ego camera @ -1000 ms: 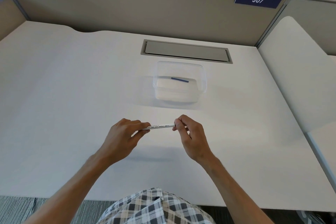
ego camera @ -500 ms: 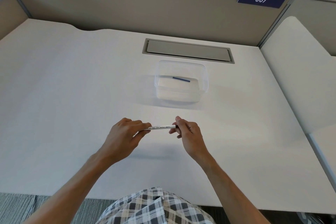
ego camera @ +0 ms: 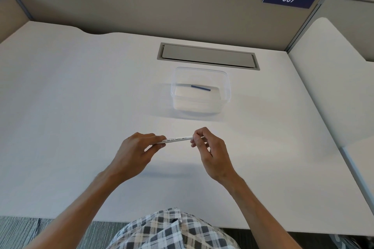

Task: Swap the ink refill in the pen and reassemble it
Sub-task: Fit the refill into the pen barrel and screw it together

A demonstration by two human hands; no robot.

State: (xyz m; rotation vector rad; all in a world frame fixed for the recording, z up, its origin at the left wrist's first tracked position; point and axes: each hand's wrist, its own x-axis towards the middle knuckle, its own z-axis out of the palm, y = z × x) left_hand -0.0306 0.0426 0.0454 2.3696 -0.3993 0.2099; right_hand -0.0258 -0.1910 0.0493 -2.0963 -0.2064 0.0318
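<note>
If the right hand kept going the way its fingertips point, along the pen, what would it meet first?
Probably the left hand, which grips the other end of the white pen. The right hand pinches its near end and points leftward; only bare barrel lies between them.

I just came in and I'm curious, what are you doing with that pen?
A person holds a white pen over the desk, the left hand gripping one end and the right hand pinching the other. A blue refill lies in the clear container farther back.
</note>
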